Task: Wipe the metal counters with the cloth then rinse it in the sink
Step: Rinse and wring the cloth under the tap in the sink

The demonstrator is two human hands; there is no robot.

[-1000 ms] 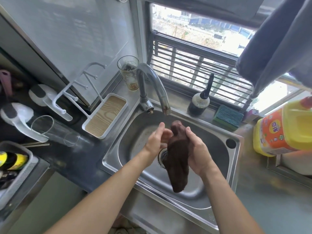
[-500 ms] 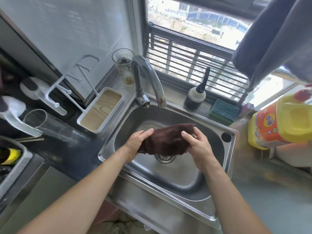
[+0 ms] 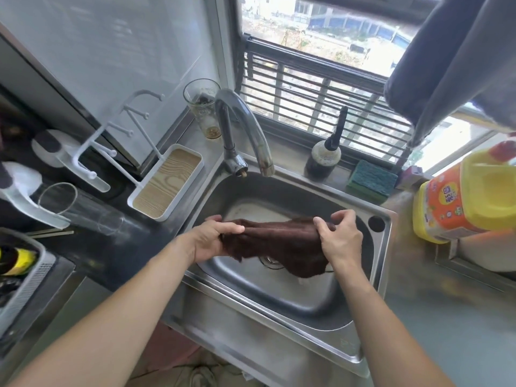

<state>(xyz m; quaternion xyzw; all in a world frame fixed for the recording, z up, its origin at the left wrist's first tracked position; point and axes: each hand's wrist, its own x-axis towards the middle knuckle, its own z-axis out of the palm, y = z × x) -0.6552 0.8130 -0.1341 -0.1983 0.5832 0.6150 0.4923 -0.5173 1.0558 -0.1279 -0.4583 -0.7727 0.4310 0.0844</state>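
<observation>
A dark brown cloth [image 3: 279, 241] is stretched sideways over the steel sink [image 3: 293, 297], above the drain. My left hand [image 3: 212, 238] grips its left end with curled fingers. My right hand [image 3: 339, 238] pinches its right end, and a loose flap hangs down below that hand. The curved metal faucet [image 3: 248, 129] stands behind the cloth; no water shows at its spout. Metal counter [image 3: 446, 317] lies to the right of the sink.
A yellow detergent jug [image 3: 469, 196] stands at the right. A green sponge [image 3: 371, 180] and a dark bottle [image 3: 324, 157] sit on the sill. A glass [image 3: 203, 107], a white tray rack [image 3: 164, 185] and a lying glass [image 3: 72, 208] are at the left.
The cloth hung bunched between my hands a second ago. Both hands have since pulled apart and spread it out sideways over the sink.
</observation>
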